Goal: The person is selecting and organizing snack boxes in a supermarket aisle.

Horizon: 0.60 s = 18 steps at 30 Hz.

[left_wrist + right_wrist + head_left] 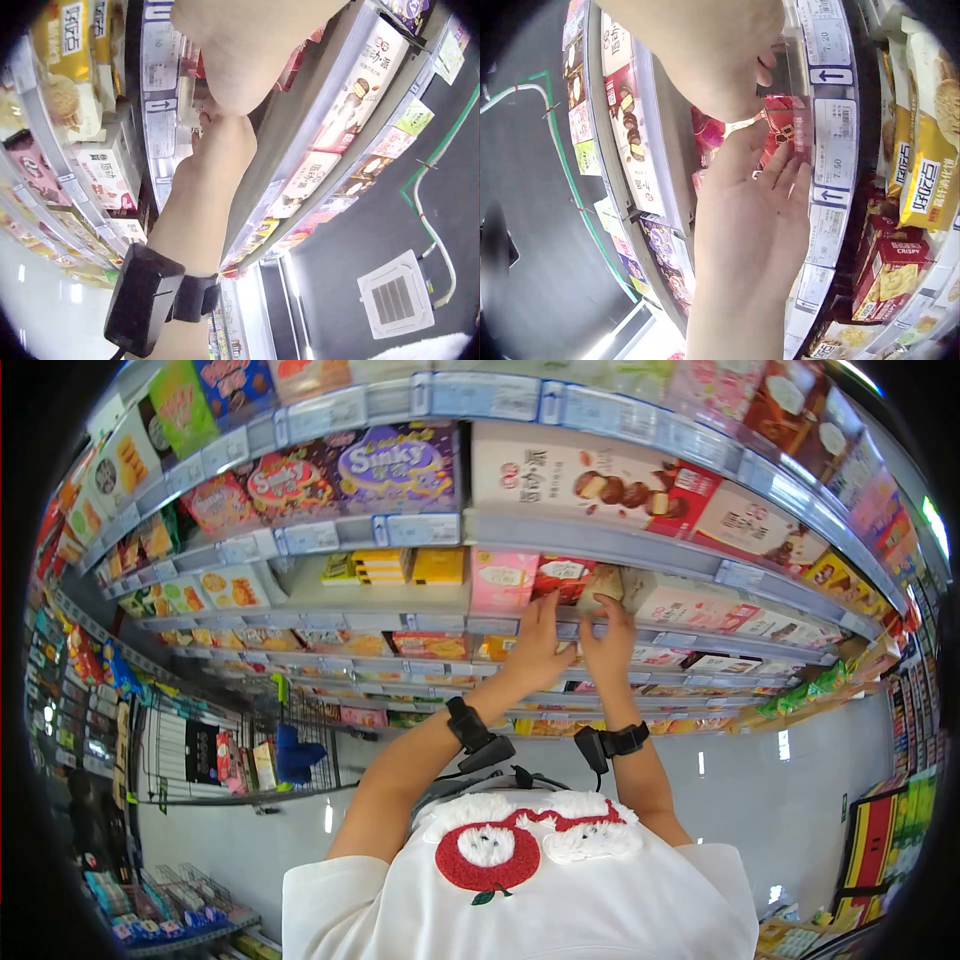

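Observation:
Both hands reach into a middle shelf of boxed snacks in the head view. My left hand (pixel 540 642) has its fingertips at the front of a red box (pixel 563 574). In the right wrist view its extended fingers lie against red packaging (pixel 781 133). My right hand (pixel 608 645) is just to the right, fingers raised against a beige-brown pack (pixel 602 577). In the left wrist view that hand's fingertips are partly hidden behind my left hand. A pink box (pixel 503 575) stands left of the red one, and a long cream box (pixel 680 603) stands to the right.
Price labels (pixel 430 528) run along the shelf edges. Above are purple Sinky boxes (pixel 395 468) and a cream chocolate-pie box (pixel 590 475). Yellow boxes (pixel 437 567) sit farther left. A shopping cart (pixel 240 785) holding several items stands at lower left on the shiny floor (pixel 780 780).

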### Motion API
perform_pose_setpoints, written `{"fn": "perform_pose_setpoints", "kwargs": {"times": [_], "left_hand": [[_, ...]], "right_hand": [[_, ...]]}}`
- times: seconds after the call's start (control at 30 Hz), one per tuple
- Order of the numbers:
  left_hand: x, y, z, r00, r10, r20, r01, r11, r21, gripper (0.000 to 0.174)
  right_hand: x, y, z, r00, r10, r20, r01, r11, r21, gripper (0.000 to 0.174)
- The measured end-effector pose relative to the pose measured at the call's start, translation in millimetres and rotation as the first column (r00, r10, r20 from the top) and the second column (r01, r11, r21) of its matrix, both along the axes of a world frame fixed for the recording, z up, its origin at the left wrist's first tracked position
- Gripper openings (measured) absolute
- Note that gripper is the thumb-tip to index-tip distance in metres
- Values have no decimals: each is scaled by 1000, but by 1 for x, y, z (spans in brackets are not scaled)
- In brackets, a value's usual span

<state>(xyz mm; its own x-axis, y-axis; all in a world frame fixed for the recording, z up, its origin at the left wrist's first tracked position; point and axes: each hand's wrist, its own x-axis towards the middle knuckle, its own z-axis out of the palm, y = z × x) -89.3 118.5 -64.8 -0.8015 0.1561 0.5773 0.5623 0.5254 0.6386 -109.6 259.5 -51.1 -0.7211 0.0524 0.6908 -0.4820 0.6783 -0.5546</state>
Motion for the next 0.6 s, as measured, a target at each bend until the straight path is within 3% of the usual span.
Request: {"fn": "perform_pose_setpoints", "kwargs": {"times": [0.1, 0.17, 0.23, 0.33, 0.43, 0.6], "left_hand": [[22, -6, 4, 997, -24, -70, 27, 999, 43, 80], [34, -17, -10, 998, -57, -20, 58, 996, 64, 77], [49, -34, -29, 998, -59, 36, 53, 988, 144, 63], [77, -85, -44, 888, -211, 408, 181, 977, 113, 45], [123, -141, -79, 843, 78, 532, -83, 996, -15, 34], [206, -273, -107, 616, 274, 739, -231, 959, -163, 38]], "right_hand": [[22, -14, -2, 999, -47, -6, 47, 998, 39, 33], [40, -30, -10, 997, -71, 10, 71, 997, 1, 30], [59, -55, -19, 999, -35, -9, 34, 995, -97, 22], [82, -97, -59, 994, 98, 58, -92, 991, -93, 15], [109, -161, -84, 894, 399, 202, -376, 915, -145, 12], [147, -300, -115, 601, 706, 374, -718, 683, -136, 12]]}}
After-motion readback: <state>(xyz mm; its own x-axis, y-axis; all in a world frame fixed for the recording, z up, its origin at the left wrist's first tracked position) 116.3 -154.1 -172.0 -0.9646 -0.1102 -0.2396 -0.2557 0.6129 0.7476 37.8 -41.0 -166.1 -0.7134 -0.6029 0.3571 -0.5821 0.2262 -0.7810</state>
